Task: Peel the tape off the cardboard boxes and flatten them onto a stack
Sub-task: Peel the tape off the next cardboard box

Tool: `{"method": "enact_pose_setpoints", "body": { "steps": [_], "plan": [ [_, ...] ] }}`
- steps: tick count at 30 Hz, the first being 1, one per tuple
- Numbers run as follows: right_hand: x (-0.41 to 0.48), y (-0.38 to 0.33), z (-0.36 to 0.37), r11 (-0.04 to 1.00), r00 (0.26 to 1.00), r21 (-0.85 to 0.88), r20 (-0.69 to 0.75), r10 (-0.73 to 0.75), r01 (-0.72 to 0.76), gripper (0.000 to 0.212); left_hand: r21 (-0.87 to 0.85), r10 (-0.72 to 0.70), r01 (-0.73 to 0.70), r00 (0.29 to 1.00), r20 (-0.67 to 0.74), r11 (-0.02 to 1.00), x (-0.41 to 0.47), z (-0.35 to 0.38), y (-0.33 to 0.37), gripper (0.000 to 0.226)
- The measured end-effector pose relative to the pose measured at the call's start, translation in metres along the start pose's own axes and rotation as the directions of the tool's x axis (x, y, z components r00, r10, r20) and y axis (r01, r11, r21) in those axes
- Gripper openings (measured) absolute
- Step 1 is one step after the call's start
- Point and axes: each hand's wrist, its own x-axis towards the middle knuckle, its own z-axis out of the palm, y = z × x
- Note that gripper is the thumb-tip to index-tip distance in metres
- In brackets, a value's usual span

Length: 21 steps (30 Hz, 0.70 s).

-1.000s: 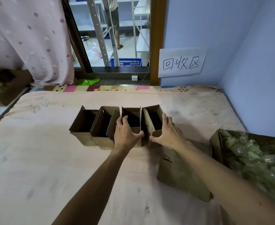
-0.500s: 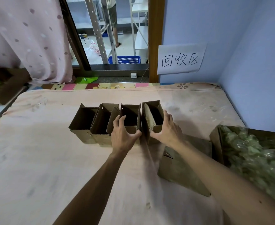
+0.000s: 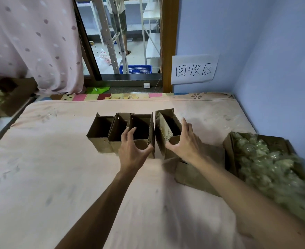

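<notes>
1. The left hand (image 3: 133,151) spans the near wall of the third box (image 3: 142,125). Its fingers hook the left top edge and its thumb presses the right corner, so it grips that box.
2. The right hand (image 3: 186,142) clasps the end box (image 3: 163,130), thumb on the near wall and fingers laid along the right wall. The hands are apart, each on its own box.
3. Both boxes stand open-topped in a row of four near the middle of the mattress (image 3: 58,168). The row runs left to right, roughly parallel to the far edge.
4. A narrow gap separates the end box from the third, and it looks slightly tipped. Its mouth is long from near to far.
5. The two left boxes (image 3: 101,128) stand untouched, touching one another.
6. The flattened cardboard (image 3: 196,177) lies just near-right of the end box, under the right forearm, towards the mattress's right edge.
7. The coming move likely turns on this: the stack lies to the right and nearer, so the right hand is better placed to carry the end box there while the left steadies the row.
8. No tape is discernible on any box.
</notes>
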Motion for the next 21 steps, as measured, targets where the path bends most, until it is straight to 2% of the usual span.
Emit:
{"method": "enact_pose_setpoints", "body": {
  "steps": [4, 10, 15, 18, 21],
  "plan": [
    [-0.047, 0.000, -0.003, 0.999, 1.000, 0.041, -0.017, 0.005, -0.004, 0.120, 0.008, 0.018, -0.018, 1.000, 0.010, 1.000, -0.038, -0.021, -0.002, 0.088],
    [-0.146, -0.007, -0.005, 0.998, 0.998, 0.064, 0.060, 0.023, -0.026, 0.119, -0.015, -0.025, 0.026, 0.998, 0.062, 1.000, -0.123, -0.045, -0.012, 0.092],
    [-0.230, -0.001, 0.016, 0.999, 0.998, -0.022, 0.046, 0.047, -0.046, 0.119, -0.040, -0.115, 0.119, 0.988, 0.104, 0.992, -0.202, -0.063, -0.025, 0.090],
    [-0.274, 0.006, 0.030, 0.998, 0.994, -0.019, 0.089, 0.065, -0.064, 0.120, -0.035, -0.154, 0.160, 0.977, 0.148, 0.986, -0.243, -0.069, -0.037, 0.089],
    [-0.309, 0.008, 0.043, 0.996, 0.988, -0.025, 0.130, 0.086, -0.084, 0.121, -0.030, -0.133, 0.141, 0.974, 0.181, 0.990, -0.276, -0.074, -0.052, 0.088]
  ]
}}
